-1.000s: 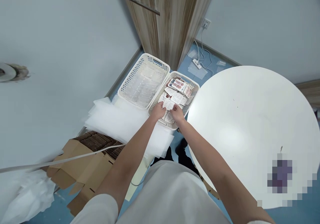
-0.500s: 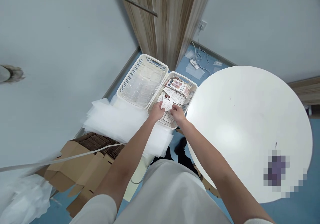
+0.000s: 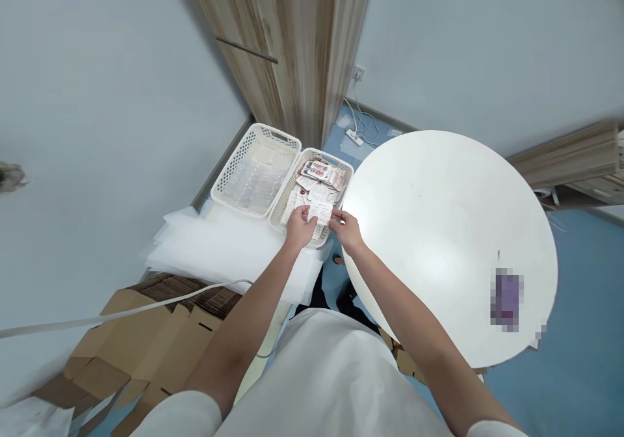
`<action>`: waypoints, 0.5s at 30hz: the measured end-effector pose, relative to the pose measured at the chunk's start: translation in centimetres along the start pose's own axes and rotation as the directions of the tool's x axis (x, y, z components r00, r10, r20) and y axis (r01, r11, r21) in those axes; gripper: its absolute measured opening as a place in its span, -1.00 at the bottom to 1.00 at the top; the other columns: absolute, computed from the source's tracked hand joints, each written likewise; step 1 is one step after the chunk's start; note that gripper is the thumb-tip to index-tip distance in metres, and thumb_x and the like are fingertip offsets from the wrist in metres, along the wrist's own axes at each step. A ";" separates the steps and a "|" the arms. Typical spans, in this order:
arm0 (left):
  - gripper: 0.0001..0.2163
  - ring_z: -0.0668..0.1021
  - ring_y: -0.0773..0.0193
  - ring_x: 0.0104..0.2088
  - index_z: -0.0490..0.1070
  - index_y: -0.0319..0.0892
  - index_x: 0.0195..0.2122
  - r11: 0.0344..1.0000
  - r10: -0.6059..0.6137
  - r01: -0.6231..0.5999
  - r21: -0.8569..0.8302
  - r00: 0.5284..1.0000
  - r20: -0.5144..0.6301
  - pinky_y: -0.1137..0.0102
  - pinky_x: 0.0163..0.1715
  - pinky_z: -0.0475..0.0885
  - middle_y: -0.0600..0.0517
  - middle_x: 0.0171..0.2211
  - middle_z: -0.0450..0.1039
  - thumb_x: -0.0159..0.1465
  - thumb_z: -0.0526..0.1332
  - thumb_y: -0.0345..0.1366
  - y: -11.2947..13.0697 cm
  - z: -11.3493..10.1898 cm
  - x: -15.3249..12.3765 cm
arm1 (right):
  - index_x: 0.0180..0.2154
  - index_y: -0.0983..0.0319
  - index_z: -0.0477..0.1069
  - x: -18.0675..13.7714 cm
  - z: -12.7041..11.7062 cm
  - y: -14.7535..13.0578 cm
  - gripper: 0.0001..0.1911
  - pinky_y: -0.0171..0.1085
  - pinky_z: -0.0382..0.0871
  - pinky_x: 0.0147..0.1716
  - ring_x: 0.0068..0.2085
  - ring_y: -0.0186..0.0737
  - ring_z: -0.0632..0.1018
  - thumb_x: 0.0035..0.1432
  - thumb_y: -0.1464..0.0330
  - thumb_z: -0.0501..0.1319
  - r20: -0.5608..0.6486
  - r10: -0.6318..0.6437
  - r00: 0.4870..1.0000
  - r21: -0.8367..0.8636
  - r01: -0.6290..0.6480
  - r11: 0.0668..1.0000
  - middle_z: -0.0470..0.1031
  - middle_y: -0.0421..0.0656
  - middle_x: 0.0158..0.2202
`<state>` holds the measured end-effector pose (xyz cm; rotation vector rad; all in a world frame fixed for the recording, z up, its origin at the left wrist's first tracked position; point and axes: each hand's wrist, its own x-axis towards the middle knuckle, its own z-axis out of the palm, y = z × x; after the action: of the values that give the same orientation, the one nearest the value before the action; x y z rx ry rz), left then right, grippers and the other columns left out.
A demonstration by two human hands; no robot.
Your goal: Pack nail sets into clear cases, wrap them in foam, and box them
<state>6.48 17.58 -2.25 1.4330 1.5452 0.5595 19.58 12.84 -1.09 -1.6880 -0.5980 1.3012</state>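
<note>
Between my two hands is a small white printed card (image 3: 320, 213), held above the front part of a white plastic basket (image 3: 347, 172). My left hand (image 3: 300, 227) pinches its left edge, thumb on top. At the card's right edge, my right hand (image 3: 347, 230) has its fingers closed on it. Several printed cards (image 3: 316, 191) lie loosely piled in the basket beneath and beyond my hands. On top at the far end rests a pack with red oval pictures (image 3: 318, 169). The print is too small to read.
A second white basket (image 3: 221, 193) with clear plastic pieces (image 3: 253, 173) stands to the left. White foam sheets (image 3: 234, 248) and flattened cardboard boxes (image 3: 141, 339) lie nearer me. A round white table (image 3: 448, 196) is on the right, a wooden cabinet (image 3: 292, 66) behind.
The view has swung to the right and up a little. The card is lifted slightly closer to me and shows more of its face. Both hands keep hold of it.
</note>
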 end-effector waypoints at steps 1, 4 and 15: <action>-0.62 0.43 0.30 -0.27 0.28 -0.23 -0.06 1.000 0.009 -0.009 -0.010 1.000 0.015 0.39 -0.26 0.38 -0.08 -0.18 0.36 0.07 0.19 -0.30 0.6 0.5 -0.7 | -0.18 0.25 0.32 -0.8 -1.0 0.0 -0.66 -0.24 0.43 -0.27 -0.26 -0.27 0.50 -0.09 0.35 0.16 -0.010 -0.021 1.000 0.014 0.021 1.000 0.42 -0.06 -0.15; -0.62 0.43 0.30 -0.29 0.29 -0.20 -0.06 0.999 0.043 -0.040 -0.026 0.995 0.095 0.38 -0.28 0.38 -0.07 -0.18 0.37 0.07 0.20 -0.29 1.9 2.5 -3.3 | -0.24 0.23 0.32 -3.0 -4.2 0.2 -0.71 -0.23 0.44 -0.29 -0.30 -0.29 0.50 -0.08 0.31 0.17 -0.065 -0.058 0.996 0.044 0.061 0.997 0.43 -0.11 -0.22; -0.51 0.45 0.28 -0.23 0.19 -0.21 0.03 0.989 0.129 -0.109 -0.104 0.967 0.219 0.37 -0.28 0.41 -0.10 -0.13 0.33 0.07 0.23 -0.23 6.0 12.1 -13.6 | -0.33 0.22 0.29 -10.7 -16.3 3.0 -0.79 -0.26 0.46 -0.38 -0.37 -0.32 0.48 -0.03 0.25 0.12 -0.219 -0.135 0.966 0.037 0.147 0.988 0.40 -0.16 -0.33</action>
<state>18.44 3.02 1.30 1.4717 1.2460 0.5125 30.84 -3.02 2.46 -1.6839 -0.5397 1.0086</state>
